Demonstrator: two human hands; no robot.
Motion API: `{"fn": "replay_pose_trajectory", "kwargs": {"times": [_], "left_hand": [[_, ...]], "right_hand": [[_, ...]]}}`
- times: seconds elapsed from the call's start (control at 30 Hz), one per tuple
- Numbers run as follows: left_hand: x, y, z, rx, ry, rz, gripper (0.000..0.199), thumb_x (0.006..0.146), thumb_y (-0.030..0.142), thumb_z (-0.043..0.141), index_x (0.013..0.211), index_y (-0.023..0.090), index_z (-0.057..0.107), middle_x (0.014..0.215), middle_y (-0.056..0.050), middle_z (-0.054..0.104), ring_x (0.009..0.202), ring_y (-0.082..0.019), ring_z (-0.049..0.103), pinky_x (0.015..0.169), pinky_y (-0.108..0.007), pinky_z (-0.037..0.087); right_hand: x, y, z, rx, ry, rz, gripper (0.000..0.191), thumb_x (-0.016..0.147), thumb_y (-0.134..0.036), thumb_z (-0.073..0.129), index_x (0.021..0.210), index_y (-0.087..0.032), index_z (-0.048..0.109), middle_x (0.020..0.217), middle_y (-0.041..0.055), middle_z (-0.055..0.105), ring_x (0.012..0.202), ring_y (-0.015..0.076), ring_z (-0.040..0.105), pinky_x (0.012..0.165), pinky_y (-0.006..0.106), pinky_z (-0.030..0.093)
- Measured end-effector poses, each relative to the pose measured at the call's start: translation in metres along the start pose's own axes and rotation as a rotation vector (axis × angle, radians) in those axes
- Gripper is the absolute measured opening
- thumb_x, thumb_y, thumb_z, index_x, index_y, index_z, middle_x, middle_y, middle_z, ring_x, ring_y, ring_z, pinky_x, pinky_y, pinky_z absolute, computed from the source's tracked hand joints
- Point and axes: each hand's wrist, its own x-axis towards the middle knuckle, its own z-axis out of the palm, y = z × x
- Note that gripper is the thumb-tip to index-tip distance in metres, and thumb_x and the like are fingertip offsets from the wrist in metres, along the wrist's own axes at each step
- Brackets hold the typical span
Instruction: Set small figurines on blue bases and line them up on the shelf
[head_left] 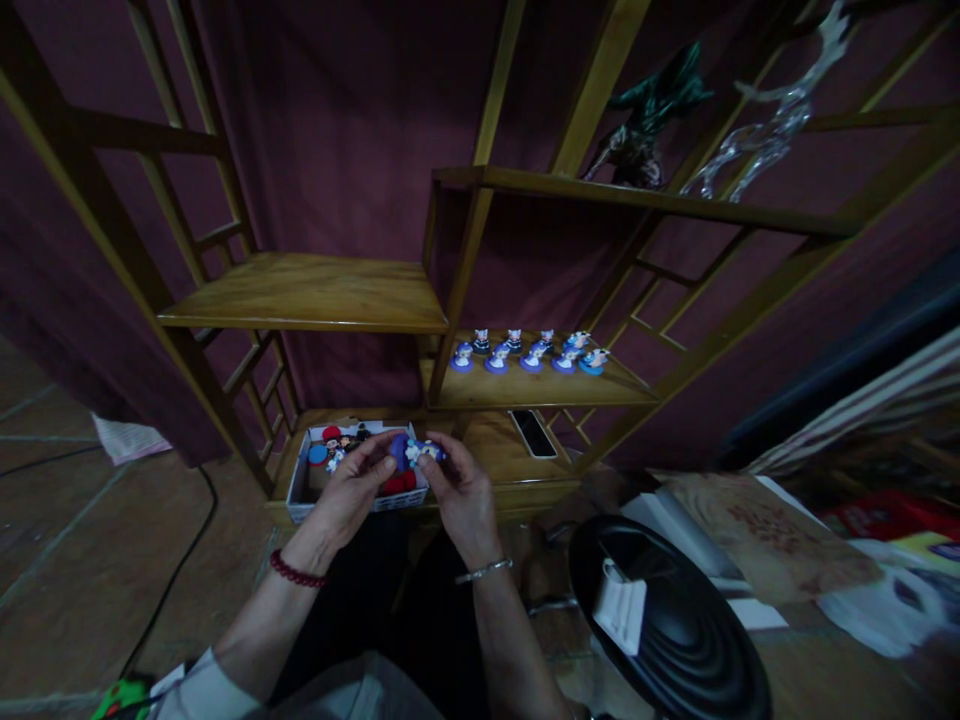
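Observation:
Between my two hands is a small purple and white figurine [415, 453], lying on its side. The fingers of my left hand [355, 492] pinch its round purple base. At the other end, my right hand [463, 492] grips the figurine's head. Beneath and behind my left hand stands a white box [301, 492] with several more small figurines in red, black and blue. On the shelf ahead, several purple figurines [496, 358] line the front, with black and white ones [514, 340] behind them and a blue-based one [595, 361] at the right end.
A phone [534, 434] lies on the lower shelf [480, 440]. Higher up stand a dark green statue [652, 115] and a clear deer ornament [772, 130]. A black round stool [675, 630] is at my right, cardboard [765, 530] beyond it. A cable [184, 565] crosses the floor at left.

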Motion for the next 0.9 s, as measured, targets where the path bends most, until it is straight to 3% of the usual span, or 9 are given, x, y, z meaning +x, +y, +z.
{"fn": "replay_pose_trajectory", "kwargs": {"times": [0.3, 0.6, 0.9], "left_hand": [[-0.0016, 0.0025, 0.0033, 0.060, 0.005, 0.016, 0.039, 0.066, 0.024, 0.070, 0.104, 0.018, 0.063, 0.108, -0.007, 0.060, 0.104, -0.021, 0.051, 0.096, -0.035, 0.035], [-0.0013, 0.0042, 0.0040, 0.152, 0.040, 0.057, 0.035, 0.064, 0.024, 0.071, 0.099, 0.021, 0.066, 0.103, -0.003, 0.063, 0.100, -0.016, 0.053, 0.092, -0.028, 0.037], [-0.0034, 0.0053, 0.0000, 0.219, 0.069, 0.065, 0.039, 0.063, 0.026, 0.072, 0.102, 0.022, 0.065, 0.104, -0.003, 0.065, 0.100, -0.017, 0.056, 0.091, -0.028, 0.040]], "right_hand": [[-0.0014, -0.0029, -0.0012, -0.021, 0.006, 0.011, 0.023, 0.076, -0.029, 0.060, 0.097, -0.020, 0.062, 0.092, 0.0018, 0.066, 0.083, 0.0152, 0.060, 0.076, 0.026, 0.048], [-0.0020, -0.0022, -0.0014, -0.051, -0.011, -0.009, 0.022, 0.076, -0.029, 0.060, 0.096, -0.021, 0.062, 0.090, 0.0015, 0.066, 0.081, 0.0155, 0.061, 0.075, 0.026, 0.048], [-0.0044, -0.0023, 0.0020, -0.068, 0.008, -0.045, 0.021, 0.075, -0.029, 0.061, 0.095, -0.021, 0.061, 0.090, 0.0014, 0.066, 0.081, 0.0151, 0.061, 0.073, 0.025, 0.048]]}}
